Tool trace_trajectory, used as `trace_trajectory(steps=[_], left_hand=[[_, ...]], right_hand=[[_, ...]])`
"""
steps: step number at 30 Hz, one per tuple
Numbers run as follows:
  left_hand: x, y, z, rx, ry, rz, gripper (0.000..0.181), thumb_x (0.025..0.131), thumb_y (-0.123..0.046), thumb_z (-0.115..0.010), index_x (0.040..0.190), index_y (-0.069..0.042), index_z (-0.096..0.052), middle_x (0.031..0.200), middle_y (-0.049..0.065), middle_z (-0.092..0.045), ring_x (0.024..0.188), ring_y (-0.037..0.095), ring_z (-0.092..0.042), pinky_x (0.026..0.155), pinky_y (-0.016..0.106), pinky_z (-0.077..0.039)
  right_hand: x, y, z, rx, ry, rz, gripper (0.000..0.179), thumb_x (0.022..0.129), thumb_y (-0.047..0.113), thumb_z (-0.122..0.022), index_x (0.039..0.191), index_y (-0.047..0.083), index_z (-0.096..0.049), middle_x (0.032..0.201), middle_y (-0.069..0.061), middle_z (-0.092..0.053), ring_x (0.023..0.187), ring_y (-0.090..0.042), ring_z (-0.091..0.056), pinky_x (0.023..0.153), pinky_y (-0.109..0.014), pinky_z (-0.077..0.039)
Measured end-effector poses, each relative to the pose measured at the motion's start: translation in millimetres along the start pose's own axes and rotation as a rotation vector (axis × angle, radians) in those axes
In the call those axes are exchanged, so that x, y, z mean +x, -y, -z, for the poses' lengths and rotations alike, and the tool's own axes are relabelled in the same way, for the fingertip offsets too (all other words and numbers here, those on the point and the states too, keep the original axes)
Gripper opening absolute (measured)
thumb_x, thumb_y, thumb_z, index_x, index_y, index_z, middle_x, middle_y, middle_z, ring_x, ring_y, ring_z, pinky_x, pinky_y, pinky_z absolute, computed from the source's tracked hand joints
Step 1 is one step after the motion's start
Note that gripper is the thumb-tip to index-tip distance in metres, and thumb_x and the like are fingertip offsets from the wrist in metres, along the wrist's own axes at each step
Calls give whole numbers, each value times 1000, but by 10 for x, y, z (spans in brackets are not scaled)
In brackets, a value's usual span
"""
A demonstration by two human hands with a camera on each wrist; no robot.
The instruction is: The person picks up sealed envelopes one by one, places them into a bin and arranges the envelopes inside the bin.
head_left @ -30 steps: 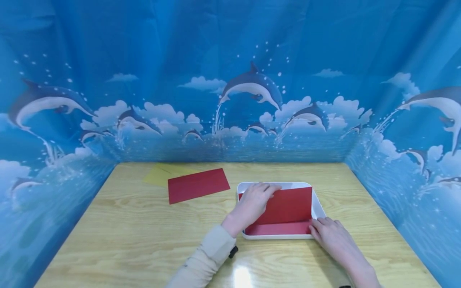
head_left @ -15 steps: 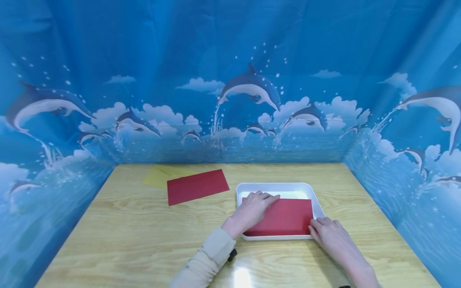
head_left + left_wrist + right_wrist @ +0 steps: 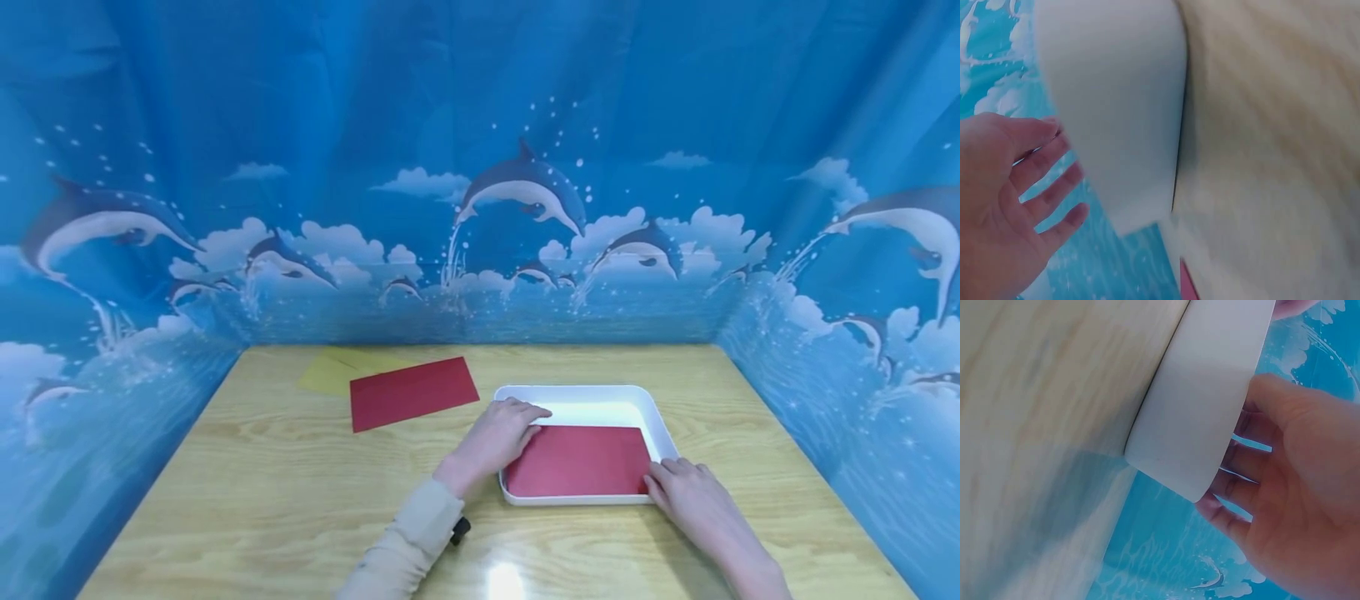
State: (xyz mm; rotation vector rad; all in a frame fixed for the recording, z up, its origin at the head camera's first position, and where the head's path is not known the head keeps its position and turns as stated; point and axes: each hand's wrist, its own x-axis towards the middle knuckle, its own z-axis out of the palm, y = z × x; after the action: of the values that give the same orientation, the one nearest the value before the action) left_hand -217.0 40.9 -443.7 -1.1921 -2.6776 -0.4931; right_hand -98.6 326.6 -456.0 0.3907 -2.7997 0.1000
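Note:
A red rectangular card lies in the front part of a shallow white tray. My left hand reaches over the tray's left rim, fingers loosely extended above the card's upper left corner. In the left wrist view, the left hand shows spread fingers beside the tray's white outer wall. At the tray's front right corner, my right hand rests with its fingers over the rim beside the card's right edge. The right wrist view has that hand partly behind the tray wall, its fingertips hidden.
Another red card lies at the back left of the wooden table. It partly covers yellow paper. A blue dolphin-print curtain encloses the table's back and sides.
The red panel that stood upright in the tray has come down flat toward the front. My left hand has moved left and back from it; the right hand has stayed at the corner.

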Motion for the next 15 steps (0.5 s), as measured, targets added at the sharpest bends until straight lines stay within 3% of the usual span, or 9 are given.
trace_trajectory(steps=[5, 11, 15], left_hand=[[-91, 221, 147, -24, -59, 54, 25, 100, -12, -64, 124, -13, -72, 120, 1, -73, 113, 22, -66, 100, 39, -51], [-275, 528, 279, -72, -117, 190, 24, 100, -10, -63, 123, -11, -73, 120, 4, -73, 114, 27, -65, 103, 47, -49], [-398, 700, 326, -32, -119, 272, 25, 100, -10, -64, 124, -11, -73, 123, 5, -72, 118, 28, -63, 102, 46, -50]], right_hand=[[2, -13, -28, -2, -4, 14, 16, 90, 13, -72, 79, 21, -63, 71, 12, -45, 75, -15, -54, 68, -39, -44], [5, -5, -17, 5, -31, 13, 19, 90, 13, -72, 76, 21, -60, 70, 12, -44, 74, -15, -54, 68, -38, -44], [7, -4, -8, 11, -28, 9, 23, 90, 14, -71, 75, 23, -57, 69, 13, -42, 73, -14, -52, 67, -37, -43]])
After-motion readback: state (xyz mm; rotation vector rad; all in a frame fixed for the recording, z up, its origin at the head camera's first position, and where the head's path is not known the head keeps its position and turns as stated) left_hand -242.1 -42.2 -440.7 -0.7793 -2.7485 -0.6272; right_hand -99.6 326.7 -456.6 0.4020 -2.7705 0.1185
